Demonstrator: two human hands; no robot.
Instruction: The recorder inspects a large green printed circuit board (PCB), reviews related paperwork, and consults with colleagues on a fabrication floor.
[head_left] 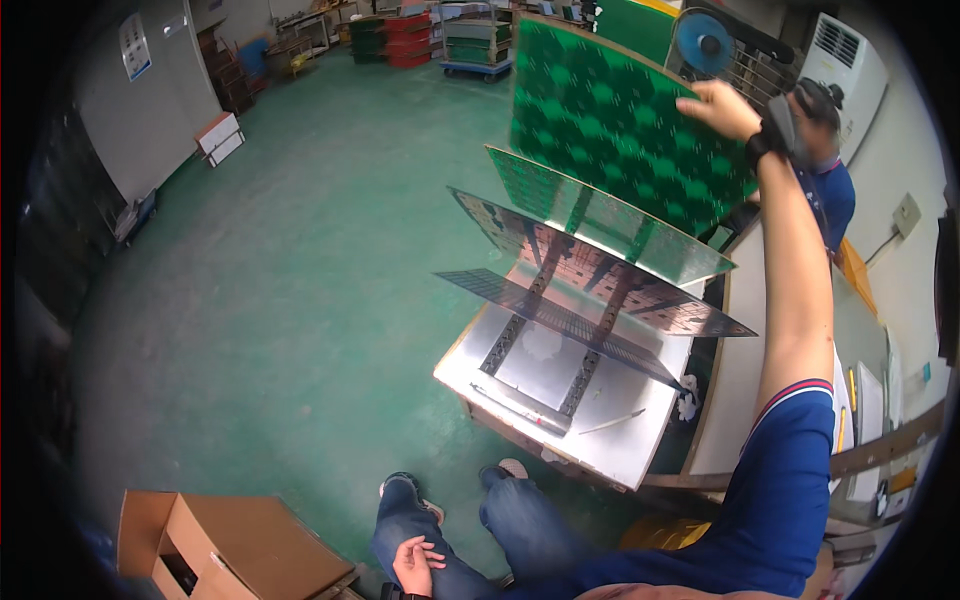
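Observation:
My right hand [722,108], arm stretched far forward, grips the top edge of a large green circuit board panel [610,115]. That panel stands upright behind several thinner sheets. Nearest it is a see-through green patterned sheet [530,187]; in front stand a pinkish-brown patterned sheet [655,290] and a dark, glossy sheet [500,292]. Two black slotted strips [580,385] of a rack run beneath these sheets on a white table [640,440]. Over my thigh, my left hand [416,565] holds nothing, its fingers loosely extended and apart.
A pen [612,421] lies on the table's near part. An open cardboard box [250,540] stands at lower left. Another person [835,190] in a blue shirt is at the far right, near a blue round fan [704,45]. Stacked crates [405,40] stand at the back.

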